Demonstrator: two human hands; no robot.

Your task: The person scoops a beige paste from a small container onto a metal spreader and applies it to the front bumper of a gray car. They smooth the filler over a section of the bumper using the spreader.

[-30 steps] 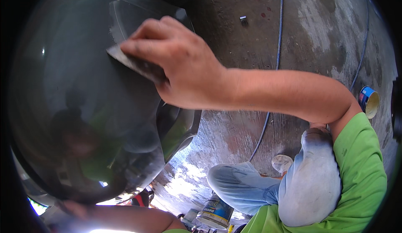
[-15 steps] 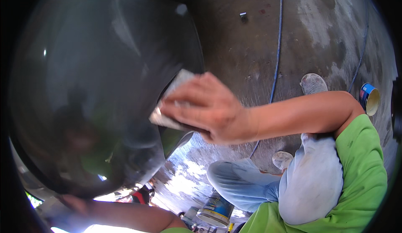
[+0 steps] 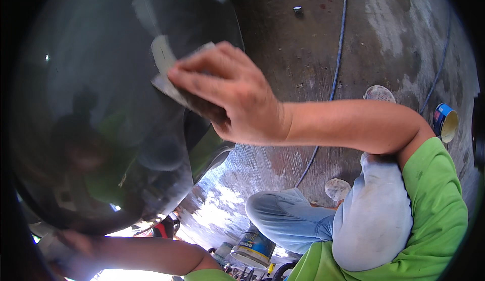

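Observation:
A glossy dark grey curved panel [image 3: 86, 104] fills the left side, with reflections on it. My right hand [image 3: 232, 84] grips a flat greyish spreader [image 3: 164, 86], pressed to the panel's upper right part. A pale streak of paste [image 3: 162, 51] lies on the surface just beyond the spreader. My left hand [image 3: 70, 250] is at the lower left edge below the panel, blurred and dim; its fingers and whatever may be in them cannot be made out.
Blue hoses [image 3: 338, 54] cross the stained concrete floor [image 3: 298, 48]. An open can [image 3: 445, 122] lies at right; a bucket [image 3: 252, 248] is at the bottom. My jeans-clad legs [image 3: 369, 210] are folded below, near slipper soles [image 3: 337, 189]. A small object [image 3: 298, 11] lies farther up.
My right hand with the spreader swept down and right, then came back up and left on the panel. The pale streak now shows more brightly. My left hand stays low at the left.

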